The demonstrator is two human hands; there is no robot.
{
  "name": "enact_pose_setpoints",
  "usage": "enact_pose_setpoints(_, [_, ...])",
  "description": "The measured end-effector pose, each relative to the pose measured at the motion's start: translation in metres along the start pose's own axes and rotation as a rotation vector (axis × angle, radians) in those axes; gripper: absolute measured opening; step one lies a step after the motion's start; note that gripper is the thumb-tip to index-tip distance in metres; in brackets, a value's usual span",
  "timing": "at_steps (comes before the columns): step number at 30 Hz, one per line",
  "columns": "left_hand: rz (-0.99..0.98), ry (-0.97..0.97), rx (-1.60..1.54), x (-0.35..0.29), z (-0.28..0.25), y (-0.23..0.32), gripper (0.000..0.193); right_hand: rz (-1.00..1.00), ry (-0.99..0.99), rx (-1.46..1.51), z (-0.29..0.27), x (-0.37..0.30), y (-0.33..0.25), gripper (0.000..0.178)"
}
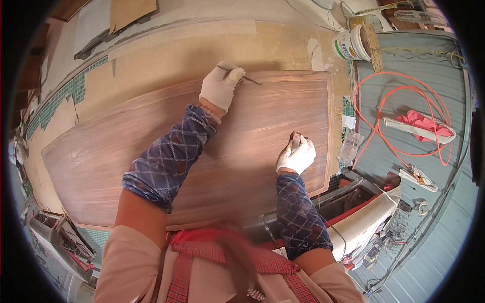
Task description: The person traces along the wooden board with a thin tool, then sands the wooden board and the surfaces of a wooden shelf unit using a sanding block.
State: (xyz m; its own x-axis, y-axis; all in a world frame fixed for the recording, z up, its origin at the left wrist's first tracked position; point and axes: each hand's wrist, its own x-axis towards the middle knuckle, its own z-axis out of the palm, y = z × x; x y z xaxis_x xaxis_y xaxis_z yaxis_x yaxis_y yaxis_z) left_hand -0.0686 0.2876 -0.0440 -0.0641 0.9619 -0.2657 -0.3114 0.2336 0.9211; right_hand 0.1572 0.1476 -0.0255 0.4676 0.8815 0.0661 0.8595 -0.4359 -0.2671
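Note:
A large brown wood-grain panel (101, 171) with a raised border lies flat in front of me. My left hand (220, 87), in a white glove, is closed round a thin dark stick-like tool (252, 81), held like a pen. The tool's tip points right, over the panel's far edge. My right hand (297, 155), gloved too, is over the panel's right part with its fingers drawn together. Dark reddish-brown shows at those fingertips; whether it is a small held thing or stain on the glove I cannot make out.
A tan board (151, 58) lies beneath the panel. At the far right stands a white bucket (347, 46) with a stick across its mouth. An orange-red hose (376, 126) coils on the grey ribbed surface at right, round a pink cloth (422, 123). Clear plastic (350, 146) lies beside the panel.

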Motion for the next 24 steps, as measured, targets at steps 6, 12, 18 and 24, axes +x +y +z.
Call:
enact_pose_setpoints(6, [0.032,-0.03,0.08,-0.001,-0.011,0.002,0.009,-0.027,0.009,-0.055,0.001,0.0,0.0,0.029])
enact_pose_setpoints(12, [0.218,-0.148,0.498,-0.013,-0.024,0.007,0.003,-0.087,0.063,-0.014,0.004,0.001,0.004,0.024])
enact_pose_setpoints(18, [0.61,-0.261,0.745,-0.008,-0.015,0.015,0.009,-0.1,0.084,0.002,0.005,0.003,0.008,0.023])
enact_pose_setpoints(24, [0.708,-0.365,0.776,0.005,0.022,0.003,0.008,-0.043,0.064,0.005,0.005,0.003,0.005,0.025])
